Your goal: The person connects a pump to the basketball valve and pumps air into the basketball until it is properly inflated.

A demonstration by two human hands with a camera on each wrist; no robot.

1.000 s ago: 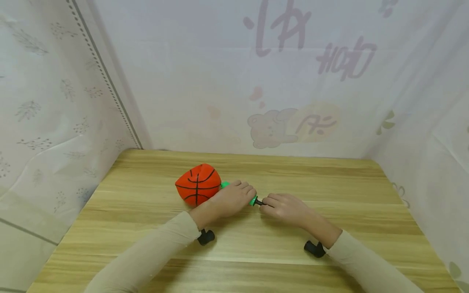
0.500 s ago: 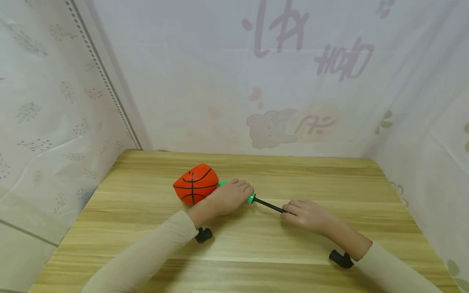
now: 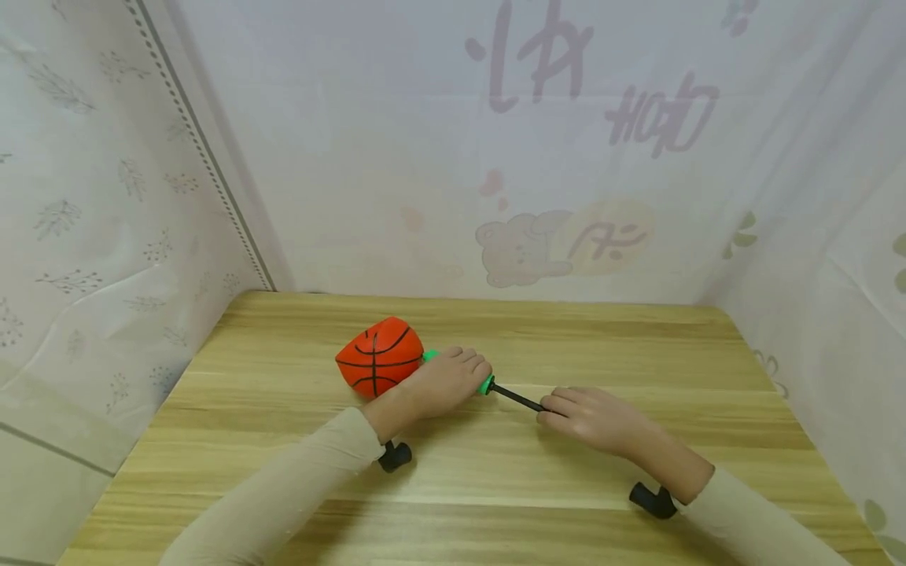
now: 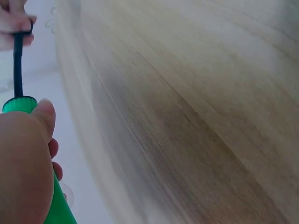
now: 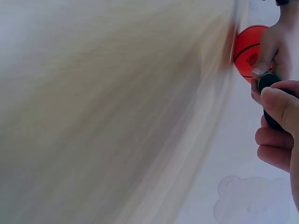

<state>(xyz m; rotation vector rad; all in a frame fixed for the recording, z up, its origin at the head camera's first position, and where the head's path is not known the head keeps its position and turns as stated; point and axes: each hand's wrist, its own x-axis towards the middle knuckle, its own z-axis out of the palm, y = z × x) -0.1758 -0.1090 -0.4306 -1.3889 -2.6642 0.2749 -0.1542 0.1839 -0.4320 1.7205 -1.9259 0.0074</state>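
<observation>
An orange toy basketball (image 3: 380, 358) with black lines lies on the table, partly deflated, its left side drawn to a point. The green end of a hand pump (image 3: 485, 385) shows on both sides of my left hand (image 3: 446, 383), right up against the ball. In the left wrist view my left fingers wrap round the green pump barrel (image 4: 59, 205), the thumb near its collar. The black pump rod (image 3: 517, 397) is drawn out toward my right hand (image 3: 593, 420). That hand grips the pump's black handle (image 5: 271, 105), seen in the right wrist view.
The wood-grain table (image 3: 453, 519) reaches back to a pale printed cloth wall (image 3: 368, 157), with cloth at the left and right too. A black wrist-worn device (image 3: 395, 456) hangs under the left wrist, another black device (image 3: 651, 501) under the right.
My right hand has moved right and toward me with the handle, drawing out the rod, then slightly back left. My left hand keeps its grip. The ball's outline has changed slightly.
</observation>
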